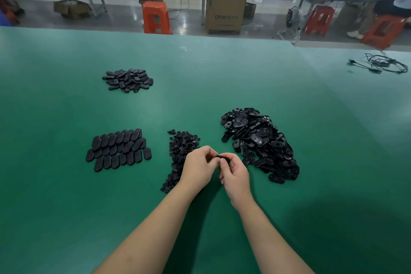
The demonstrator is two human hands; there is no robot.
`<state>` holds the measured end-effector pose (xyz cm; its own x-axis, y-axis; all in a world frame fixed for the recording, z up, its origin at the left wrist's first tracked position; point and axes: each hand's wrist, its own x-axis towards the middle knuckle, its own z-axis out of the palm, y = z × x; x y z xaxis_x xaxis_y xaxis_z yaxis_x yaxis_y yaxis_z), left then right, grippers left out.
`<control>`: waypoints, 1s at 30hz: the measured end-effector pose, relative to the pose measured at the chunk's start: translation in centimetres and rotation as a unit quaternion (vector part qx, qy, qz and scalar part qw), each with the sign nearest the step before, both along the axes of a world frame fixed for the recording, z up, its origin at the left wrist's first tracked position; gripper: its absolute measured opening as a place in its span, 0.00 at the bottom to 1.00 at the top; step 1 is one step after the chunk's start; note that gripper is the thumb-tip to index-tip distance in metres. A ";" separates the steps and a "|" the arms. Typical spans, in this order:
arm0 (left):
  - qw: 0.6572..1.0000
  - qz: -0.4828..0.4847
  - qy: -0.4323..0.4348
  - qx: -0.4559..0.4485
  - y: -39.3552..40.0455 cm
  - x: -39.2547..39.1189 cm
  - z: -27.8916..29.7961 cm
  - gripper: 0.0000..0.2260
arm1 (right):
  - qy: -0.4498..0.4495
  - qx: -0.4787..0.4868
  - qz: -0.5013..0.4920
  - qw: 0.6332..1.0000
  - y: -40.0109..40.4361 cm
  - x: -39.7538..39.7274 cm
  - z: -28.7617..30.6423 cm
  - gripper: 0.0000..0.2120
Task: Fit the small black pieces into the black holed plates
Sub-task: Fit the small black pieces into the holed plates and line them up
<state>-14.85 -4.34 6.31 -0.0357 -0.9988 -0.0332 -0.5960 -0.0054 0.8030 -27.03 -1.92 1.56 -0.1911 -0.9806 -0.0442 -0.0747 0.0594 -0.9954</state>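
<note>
Plate (223,157) level, long axis sideways, hands (198,168) pinching.

The bench (66,196) wears a smooth green mat with a soft sheen. The plates (260,142) heaped at right look like hard black plastic, glossy where light catches them. The small pieces (181,147) are duller black. The laid-out rows (119,149) show smooth, faintly shiny backs. Behind stand glossy orange plastic stools (156,18) and a matt cardboard box (225,13).
</note>
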 end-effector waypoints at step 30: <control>1.000 -0.005 -0.013 0.005 -0.5 1.1 -0.7 0.03 | 0.038 0.004 0.031 0.999 -0.4 0.2 -0.9 0.13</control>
